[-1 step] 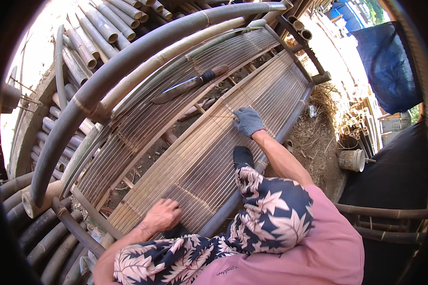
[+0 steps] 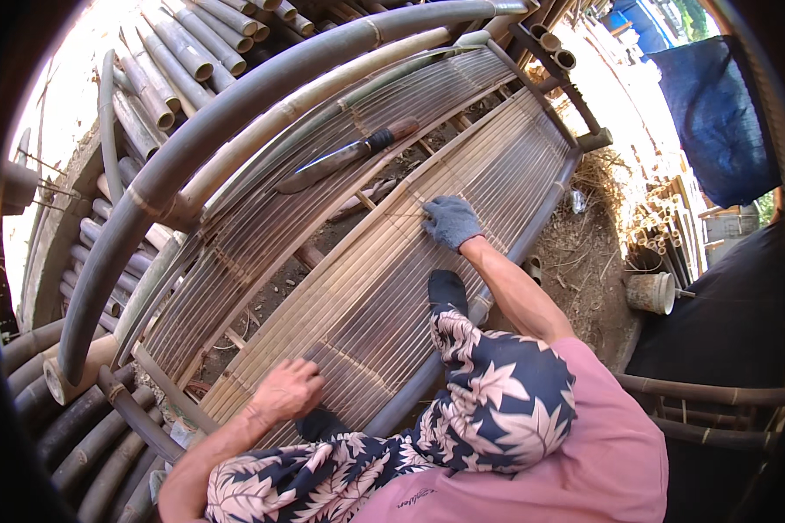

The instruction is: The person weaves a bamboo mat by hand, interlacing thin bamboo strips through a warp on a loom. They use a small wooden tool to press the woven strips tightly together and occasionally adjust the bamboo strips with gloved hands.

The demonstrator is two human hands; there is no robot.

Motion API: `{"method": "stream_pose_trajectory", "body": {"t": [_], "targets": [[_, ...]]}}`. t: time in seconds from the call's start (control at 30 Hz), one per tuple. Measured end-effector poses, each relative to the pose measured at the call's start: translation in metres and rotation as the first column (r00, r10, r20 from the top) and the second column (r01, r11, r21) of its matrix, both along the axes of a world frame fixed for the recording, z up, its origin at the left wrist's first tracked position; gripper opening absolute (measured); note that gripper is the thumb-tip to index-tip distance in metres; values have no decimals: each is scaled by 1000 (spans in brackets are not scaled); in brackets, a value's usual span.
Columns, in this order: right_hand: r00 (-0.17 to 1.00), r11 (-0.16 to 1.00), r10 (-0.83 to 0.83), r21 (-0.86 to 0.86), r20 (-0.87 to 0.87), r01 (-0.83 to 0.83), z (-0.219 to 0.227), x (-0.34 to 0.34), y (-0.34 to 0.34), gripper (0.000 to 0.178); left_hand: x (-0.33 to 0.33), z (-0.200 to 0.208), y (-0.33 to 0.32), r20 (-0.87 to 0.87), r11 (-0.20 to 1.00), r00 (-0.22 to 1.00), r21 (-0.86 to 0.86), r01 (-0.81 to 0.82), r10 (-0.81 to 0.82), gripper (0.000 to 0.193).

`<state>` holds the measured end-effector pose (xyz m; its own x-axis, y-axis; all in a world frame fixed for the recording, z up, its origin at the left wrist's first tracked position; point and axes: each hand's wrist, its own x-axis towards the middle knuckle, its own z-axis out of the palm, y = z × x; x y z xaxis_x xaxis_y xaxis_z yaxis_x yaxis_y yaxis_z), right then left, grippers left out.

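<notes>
Beneath my hands lies a long bamboo bench seat (image 2: pixel 391 261) made of narrow parallel slats, pale on the far side and darker on the near side. My bare left hand (image 2: pixel 288 390) rests at the seat's left part, its fingers curled down toward the pale slats. Farther right, my right hand (image 2: pixel 452 222) wears a grey glove, with its fingers bent against the slats near the middle. What the fingers of either hand hold, if anything, is hidden. A large knife (image 2: pixel 344 159) with a dark and brown handle lies on the slatted backrest (image 2: pixel 262 231), beyond both hands.
A thick curved bamboo pole (image 2: pixel 235 100) frames the far side. Stacked bamboo poles (image 2: pixel 187 44) lie at the far left. My dark-socked foot (image 2: pixel 446 288) is on the seat between my hands. A white bucket (image 2: pixel 651 294) stands at the right, below a blue tarp (image 2: pixel 715 122).
My left hand has shifted slightly to the left and away from me. My right hand has slid a little to the left along the slats.
</notes>
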<state>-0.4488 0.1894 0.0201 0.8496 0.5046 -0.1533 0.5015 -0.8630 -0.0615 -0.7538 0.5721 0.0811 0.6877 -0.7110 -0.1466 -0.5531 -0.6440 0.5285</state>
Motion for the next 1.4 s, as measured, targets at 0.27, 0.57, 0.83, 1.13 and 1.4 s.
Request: {"method": "stream_pose_trajectory", "body": {"t": [0.27,0.57,0.83,1.13,1.4], "targets": [[931,974,165,202,-326,-103,4,16,34,26,196,14,-80,172,978,963,-12,-210,209,48],[491,769,-197,177,-848,614,160,77,-79,38,271,-45,-200,-2,486,536,-418,-767,844,20],[973,989,-82,-101,216,106,48,189,-22,19,261,-100,-116,-399,422,279,332,-844,873,37],[709,961,207,4,-674,-276,-56,124,126,34,304,-161,-128,-643,488,286,157,-859,710,50],[730,940,307,73,-611,-334,-26,122,112,29,288,-106,-153,-439,206,106,187,-960,892,35]]}}
